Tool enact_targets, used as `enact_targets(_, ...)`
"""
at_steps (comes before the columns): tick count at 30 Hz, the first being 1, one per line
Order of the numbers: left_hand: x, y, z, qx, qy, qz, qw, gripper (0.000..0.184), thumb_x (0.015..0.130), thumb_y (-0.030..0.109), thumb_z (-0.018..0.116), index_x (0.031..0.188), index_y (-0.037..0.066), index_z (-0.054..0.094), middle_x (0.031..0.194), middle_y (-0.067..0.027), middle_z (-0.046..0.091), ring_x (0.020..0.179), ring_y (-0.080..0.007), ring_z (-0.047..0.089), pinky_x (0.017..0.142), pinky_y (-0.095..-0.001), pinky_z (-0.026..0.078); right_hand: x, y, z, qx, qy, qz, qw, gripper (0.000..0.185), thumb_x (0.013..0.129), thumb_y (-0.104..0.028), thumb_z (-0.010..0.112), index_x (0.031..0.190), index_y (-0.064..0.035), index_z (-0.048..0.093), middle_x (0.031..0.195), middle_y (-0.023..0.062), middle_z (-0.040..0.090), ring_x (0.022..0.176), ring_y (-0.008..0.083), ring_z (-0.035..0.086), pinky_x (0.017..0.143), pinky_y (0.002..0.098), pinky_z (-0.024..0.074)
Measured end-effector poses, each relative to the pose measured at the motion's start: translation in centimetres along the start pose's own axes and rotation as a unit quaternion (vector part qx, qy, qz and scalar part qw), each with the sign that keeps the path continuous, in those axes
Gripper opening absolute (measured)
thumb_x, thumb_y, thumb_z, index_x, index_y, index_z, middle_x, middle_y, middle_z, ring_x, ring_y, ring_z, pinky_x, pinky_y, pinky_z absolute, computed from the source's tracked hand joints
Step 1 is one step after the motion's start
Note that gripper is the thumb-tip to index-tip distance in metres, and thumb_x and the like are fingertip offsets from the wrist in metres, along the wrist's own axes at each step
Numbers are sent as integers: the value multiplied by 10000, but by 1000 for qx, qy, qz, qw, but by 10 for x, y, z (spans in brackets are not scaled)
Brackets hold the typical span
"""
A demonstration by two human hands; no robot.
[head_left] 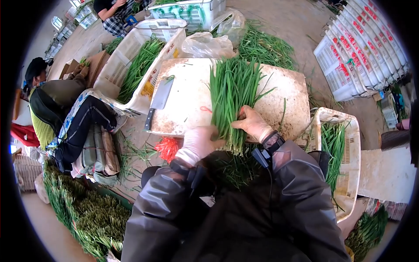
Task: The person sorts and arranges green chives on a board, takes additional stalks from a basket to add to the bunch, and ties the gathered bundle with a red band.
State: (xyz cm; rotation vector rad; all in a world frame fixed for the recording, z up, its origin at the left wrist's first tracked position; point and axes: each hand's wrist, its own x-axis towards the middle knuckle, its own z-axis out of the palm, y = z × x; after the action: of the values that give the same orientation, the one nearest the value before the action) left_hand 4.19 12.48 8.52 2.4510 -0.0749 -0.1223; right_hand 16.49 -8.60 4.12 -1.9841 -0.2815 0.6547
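Note:
A thick bunch of garlic chives point(233, 94) lies on a worn white cutting board point(279, 98), its cut stem ends toward me. My right hand point(253, 124), gloved, grips the bunch's right side near the stems, with the thumb pressed on top. Beside the stem ends on the left is my left hand point(198, 143), also gloved and slightly blurred. Its thumb and fingers are apart, and I see nothing held in them. A red rubber band point(205, 109) rests on the board left of the bunch. Farther left lies a cleaver point(162, 95) with a black handle.
Red ties point(168, 148) sit by the board's near left corner. Crates of chives stand left point(172, 46) and right point(352, 153). Loose chives point(268, 46) and plastic bags point(209, 45) lie beyond the board. Stacked crates point(358, 52) stand far right. A co-worker point(65, 109) sits at left.

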Motion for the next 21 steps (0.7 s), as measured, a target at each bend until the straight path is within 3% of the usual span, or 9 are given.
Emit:
enact_targets(5, 1, 7, 6, 12, 7, 42, 999, 123, 862, 192, 729, 885, 72, 732, 805, -143, 708, 760, -332, 709, 688, -413, 558, -5, -10, -2, 2, -3, 4, 1000, 453, 732, -253, 865, 1012, 1, 615, 914, 114, 669, 867, 226, 634, 810, 353, 517)
enact_targets(9, -19, 21, -3, -106, -192, 192, 957, 79, 854, 127, 735, 887, 56, 727, 803, -117, 708, 753, -299, 707, 684, -366, 556, -2, -6, -1, -6, -1, 10, 1000, 452, 734, -255, 861, 1011, 2, 612, 929, 121, 673, 889, 238, 638, 827, 362, 515)
enact_targets(12, -25, 32, -21, -368, -474, 325, 731, 158, 945, 180, 742, 885, 39, 703, 818, -99, 697, 770, -292, 681, 683, -403, 514, 1, 4, 0, -5, 2, 2, 1000, 454, 731, -261, 860, 1008, -1, 611, 927, 131, 673, 901, 252, 641, 839, 368, 513)
enact_targets(14, -22, 19, -58, -532, -286, 430, 671, 225, 1026, 218, 657, 891, 37, 660, 758, -87, 629, 716, -247, 620, 695, -410, 484, -1, 0, 0, -36, 12, 6, 999, 458, 727, -267, 861, 1005, -3, 611, 926, 138, 673, 907, 260, 642, 844, 371, 511)
enact_targets(15, -37, -1, -62, -606, -38, 309, 732, 242, 1047, 224, 618, 881, 48, 635, 729, -62, 588, 691, -221, 584, 703, -394, 480, -3, -3, -1, -41, 14, 6, 999, 464, 721, -278, 865, 999, -7, 611, 917, 139, 670, 895, 263, 643, 840, 370, 511)
enact_targets(17, -38, -29, -82, -716, 282, 84, 633, 238, 1048, 197, 591, 848, 69, 593, 702, -22, 556, 656, -169, 535, 669, -356, 453, -2, -2, -1, -34, 9, 7, 999, 457, 726, -273, 862, 999, -5, 612, 911, 136, 671, 885, 260, 644, 836, 368, 512)
enact_targets(18, -23, -38, -97, -786, 341, 3, 515, 223, 1028, 165, 603, 825, 78, 575, 703, -7, 564, 647, -143, 523, 625, -334, 432, -2, -2, -1, -31, 6, 8, 999, 453, 729, -270, 861, 998, -4, 612, 909, 134, 672, 881, 259, 644, 835, 367, 512)
enact_targets(20, -19, -82, -87, -805, 315, -139, 484, 213, 1022, 178, 607, 824, 100, 589, 648, 27, 485, 596, -134, 455, 590, -295, 379, -7, -12, -3, -33, 10, 1, 999, 444, 735, -263, 858, 998, -2, 613, 904, 130, 672, 873, 256, 644, 830, 363, 513)
enact_targets(21, -17, -95, -78, -808, 257, -126, 515, 202, 1008, 189, 627, 834, 88, 604, 643, 42, 497, 588, -125, 463, 593, -288, 384, -10, -15, -2, -32, 11, -1, 999, 440, 738, -260, 856, 999, -1, 614, 901, 127, 672, 869, 255, 644, 828, 361, 513)
